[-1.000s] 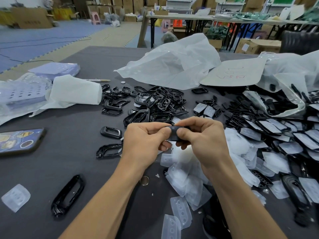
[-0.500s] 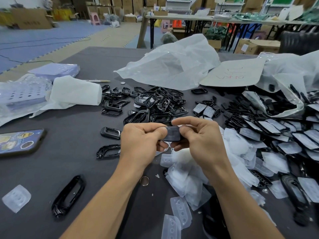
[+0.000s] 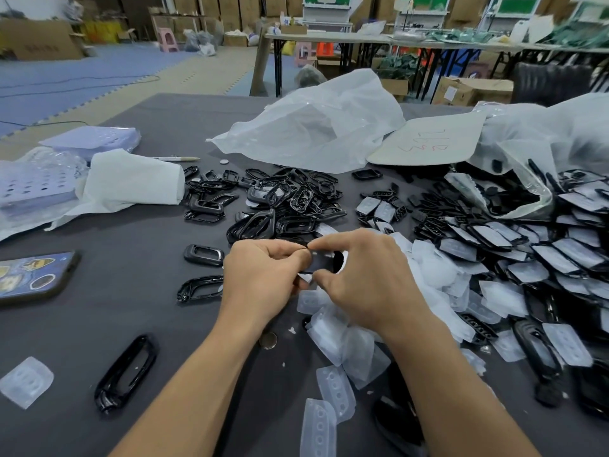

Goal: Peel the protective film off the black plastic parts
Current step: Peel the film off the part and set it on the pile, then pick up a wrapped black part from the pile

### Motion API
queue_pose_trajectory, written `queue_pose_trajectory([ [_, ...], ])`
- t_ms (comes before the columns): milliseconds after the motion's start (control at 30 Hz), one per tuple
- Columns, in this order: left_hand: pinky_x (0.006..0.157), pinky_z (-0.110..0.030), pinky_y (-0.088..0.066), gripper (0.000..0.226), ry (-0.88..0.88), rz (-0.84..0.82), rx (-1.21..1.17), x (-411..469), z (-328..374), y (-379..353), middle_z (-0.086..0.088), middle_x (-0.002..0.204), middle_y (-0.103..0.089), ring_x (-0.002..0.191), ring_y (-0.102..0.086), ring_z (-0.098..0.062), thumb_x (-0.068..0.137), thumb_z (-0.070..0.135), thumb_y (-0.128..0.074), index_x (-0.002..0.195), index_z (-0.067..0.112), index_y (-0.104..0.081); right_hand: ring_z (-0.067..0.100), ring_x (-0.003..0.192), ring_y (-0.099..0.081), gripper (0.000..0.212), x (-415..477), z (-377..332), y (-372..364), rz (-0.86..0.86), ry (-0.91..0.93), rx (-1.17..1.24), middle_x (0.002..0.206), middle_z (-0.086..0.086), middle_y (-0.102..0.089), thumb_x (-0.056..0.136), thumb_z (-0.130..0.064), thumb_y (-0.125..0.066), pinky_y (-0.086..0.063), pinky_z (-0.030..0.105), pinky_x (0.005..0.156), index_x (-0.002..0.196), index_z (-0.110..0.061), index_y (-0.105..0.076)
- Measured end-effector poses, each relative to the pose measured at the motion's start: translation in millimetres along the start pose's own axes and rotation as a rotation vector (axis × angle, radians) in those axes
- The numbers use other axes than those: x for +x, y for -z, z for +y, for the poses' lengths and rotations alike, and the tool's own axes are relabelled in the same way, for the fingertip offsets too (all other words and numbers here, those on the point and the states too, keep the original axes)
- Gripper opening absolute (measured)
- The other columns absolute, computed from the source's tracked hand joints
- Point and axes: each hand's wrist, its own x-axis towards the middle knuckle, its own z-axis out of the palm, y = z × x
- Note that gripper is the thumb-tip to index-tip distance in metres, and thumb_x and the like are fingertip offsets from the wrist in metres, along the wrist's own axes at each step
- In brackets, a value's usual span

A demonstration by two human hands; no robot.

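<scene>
Above the dark table (image 3: 138, 311), both hands hold one small black plastic part (image 3: 322, 261) with a pale film on its face. My left hand (image 3: 260, 278) grips its left end with curled fingers. My right hand (image 3: 365, 278) pinches its right side between thumb and forefinger. Below the hands lies a heap of peeled film pieces (image 3: 342, 338). A pile of bare black parts (image 3: 280, 199) lies behind the hands. Several film-covered parts (image 3: 527, 252) are spread at the right.
A phone (image 3: 33, 275) lies at the left edge. Single black frames (image 3: 125, 371) (image 3: 204, 255) (image 3: 201, 288) lie on the left half. A white cloth (image 3: 131, 183), plastic bags (image 3: 313, 127) (image 3: 540, 150), a card (image 3: 428, 143) and a coin (image 3: 268, 341) are also there.
Both hands have risen slightly with the part. The right forefinger has lifted and shifted along the part's top edge, and more of the part's film face now shows between the hands.
</scene>
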Motion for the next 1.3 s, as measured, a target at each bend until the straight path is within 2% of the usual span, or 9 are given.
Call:
queue_pose_trajectory([
  [300,0.053,-0.026,-0.058,0.023,-0.134,0.202,0.13,-2.4,3.2,6.5,0.016,0.061,-0.072,0.051,-0.068,-0.006,0.087,0.029,-0.071,0.071,0.045,-0.076,-0.011,0.084,-0.067,0.03,22.9,32.9,39.1,-0.075,-0.199,-0.034,0.081,-0.028,-0.072,0.078,-0.022,-0.084,-0.055,0.02,0.091,0.106,-0.033,-0.08],
  [500,0.076,-0.026,-0.048,0.015,-0.211,0.359,0.407,2.8,-0.8,12.6,0.025,0.066,-0.068,0.072,-0.065,0.0,0.086,0.026,-0.072,0.085,0.04,-0.078,0.033,0.127,-0.058,0.063,50.9,79.8,85.0,0.133,-0.524,-0.263,0.132,0.007,-0.069,0.082,-0.034,-0.08,-0.047,0.045,0.108,0.141,-0.024,-0.061],
  [633,0.105,-0.016,-0.031,0.042,-0.341,0.186,0.604,13.7,-9.8,14.2,0.013,0.121,-0.072,0.125,-0.053,-0.01,0.087,0.006,-0.064,0.121,0.028,-0.077,0.032,0.124,-0.058,0.053,58.4,57.1,60.2,0.104,-0.326,-0.305,0.127,0.01,-0.07,0.087,-0.025,-0.072,-0.044,0.042,0.111,0.139,-0.024,-0.062],
  [733,0.118,-0.025,-0.028,0.04,-0.393,0.017,0.771,19.1,-14.2,10.7,0.009,0.138,-0.066,0.135,-0.048,-0.015,0.092,0.008,-0.062,0.124,0.026,-0.076,0.027,0.113,-0.065,0.035,59.2,29.2,24.7,-0.052,-0.193,-0.331,0.116,0.002,-0.075,0.089,-0.014,-0.063,-0.048,0.035,0.104,0.12,-0.028,-0.074],
  [867,0.106,-0.028,-0.033,0.015,-0.412,0.151,0.82,20.6,-19.4,13.9,0.012,0.113,-0.077,0.11,-0.055,-0.005,0.088,0.023,-0.076,0.096,0.033,-0.083,0.029,0.112,-0.065,0.031,55.8,16.3,-14.7,-0.221,-0.151,-0.294,0.116,0.004,-0.074,0.092,-0.013,-0.057,-0.05,0.036,0.1,0.113,-0.029,-0.074],
  [933,0.086,-0.026,-0.028,0.014,-0.456,0.27,0.776,16.4,-19.3,13.8,0.011,0.087,-0.079,0.08,-0.031,0.001,0.083,0.018,-0.081,0.08,0.031,-0.082,0.03,0.105,-0.065,0.03,49.6,20.5,-24.9,-0.195,-0.162,-0.256,0.106,0.004,-0.075,0.091,-0.012,-0.055,-0.051,0.035,0.092,0.106,-0.029,-0.074],
  [1000,0.082,-0.03,-0.031,0.017,-0.519,0.421,0.714,9.7,-14.6,10.7,0.009,0.068,-0.075,0.075,-0.018,0.003,0.08,0.015,-0.084,0.071,0.029,-0.08,0.028,0.101,-0.065,0.026,44.0,25.3,-29.1,-0.104,-0.188,-0.187,0.101,0.002,-0.076,0.09,-0.014,-0.057,-0.052,0.036,0.088,0.102,-0.028,-0.076],
  [1100,0.072,-0.028,-0.037,0.01,-0.435,0.527,0.58,6.2,-7.1,9.0,0.011,0.067,-0.072,0.068,-0.043,-0.006,0.086,0.027,-0.078,0.08,0.035,-0.08,0.026,0.095,-0.068,0.017,42.0,29.9,-32.5,-0.047,-0.212,-0.118,0.093,0.001,-0.077,0.088,-0.015,-0.064,-0.055,0.036,0.083,0.093,-0.025,-0.076],
  [1300,0.061,-0.031,-0.06,0.019,-0.261,0.277,0.061,2.4,-5.1,4.7,0.007,0.086,-0.07,0.066,-0.072,-0.007,0.106,0.022,-0.052,0.093,0.032,-0.061,0.007,0.082,-0.065,0.011,38.9,37.6,-30.2,0.145,-0.228,0.163,0.083,-0.012,-0.071,0.083,-0.02,-0.078,-0.047,0.023,0.075,0.076,-0.025,-0.07],
])
